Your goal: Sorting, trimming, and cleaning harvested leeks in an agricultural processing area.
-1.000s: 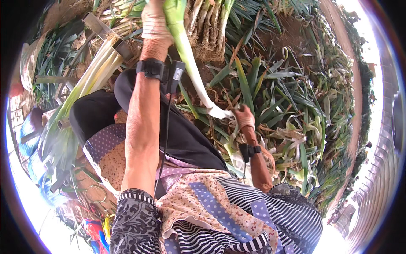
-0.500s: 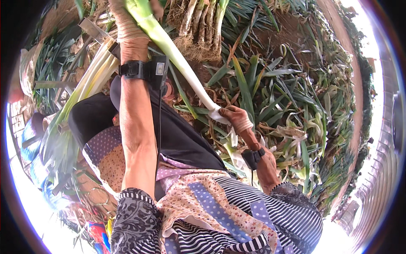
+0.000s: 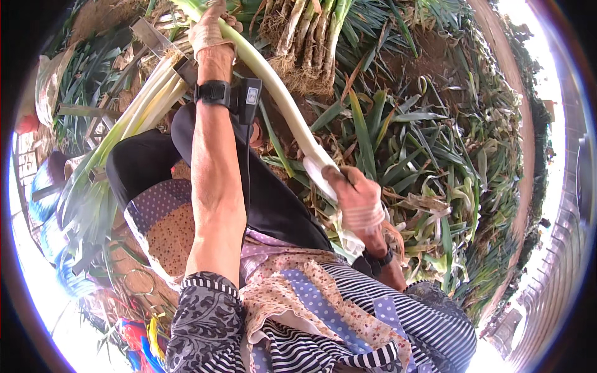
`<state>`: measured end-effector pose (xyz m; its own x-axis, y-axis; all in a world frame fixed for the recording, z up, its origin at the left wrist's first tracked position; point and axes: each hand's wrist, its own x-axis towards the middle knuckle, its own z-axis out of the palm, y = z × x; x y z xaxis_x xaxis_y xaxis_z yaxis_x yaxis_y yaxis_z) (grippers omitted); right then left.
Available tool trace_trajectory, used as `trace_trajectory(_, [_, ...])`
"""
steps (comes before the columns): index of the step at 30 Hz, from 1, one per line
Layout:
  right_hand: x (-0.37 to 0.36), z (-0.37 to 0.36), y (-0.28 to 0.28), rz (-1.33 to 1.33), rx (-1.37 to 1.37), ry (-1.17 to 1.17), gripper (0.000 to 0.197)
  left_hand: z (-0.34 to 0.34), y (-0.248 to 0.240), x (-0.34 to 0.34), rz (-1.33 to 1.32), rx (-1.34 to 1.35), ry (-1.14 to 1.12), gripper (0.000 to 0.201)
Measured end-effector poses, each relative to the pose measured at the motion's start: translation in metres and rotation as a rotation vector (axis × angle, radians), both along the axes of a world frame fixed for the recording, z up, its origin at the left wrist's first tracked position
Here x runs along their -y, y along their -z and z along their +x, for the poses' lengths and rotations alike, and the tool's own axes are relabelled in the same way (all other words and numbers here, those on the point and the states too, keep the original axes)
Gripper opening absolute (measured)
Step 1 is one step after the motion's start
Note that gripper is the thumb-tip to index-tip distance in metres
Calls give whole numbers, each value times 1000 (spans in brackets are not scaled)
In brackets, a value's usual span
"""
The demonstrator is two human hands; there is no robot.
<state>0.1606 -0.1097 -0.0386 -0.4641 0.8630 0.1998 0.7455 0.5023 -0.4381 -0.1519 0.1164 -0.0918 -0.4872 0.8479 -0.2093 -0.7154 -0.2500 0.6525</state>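
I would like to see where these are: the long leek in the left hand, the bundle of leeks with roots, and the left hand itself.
Long leek [image 3: 287, 102]: head view, middle of the pale stalk.
Bundle of leeks [image 3: 306, 42]: head view, brownish stalks.
Left hand [image 3: 211, 36]: head view, back of hand.

1. From where I'm standing, no word or number can be read.
2. There is a small pale label [image 3: 252, 95], just right of the black wristband [image 3: 213, 92] on the person's left forearm [image 3: 217, 174].
3. It stands on the black box [image 3: 246, 113] beside that wristband, taller than wide, its faint marks too tiny to make out.
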Motion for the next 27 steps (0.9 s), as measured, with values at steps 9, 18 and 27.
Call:
trace_trajectory(9, [64,60,-32,-358,-77,370,16,13,-6,-2,-207,-19,-201,19])
trace_trajectory(18, [9,73,-2,-77,81,489,71,19,0,7,-207,-31,-344,31])
trace_trajectory(27, [-64,9,21,-103,481,-130,59,2,21,-8,-672,-687,-379,36])
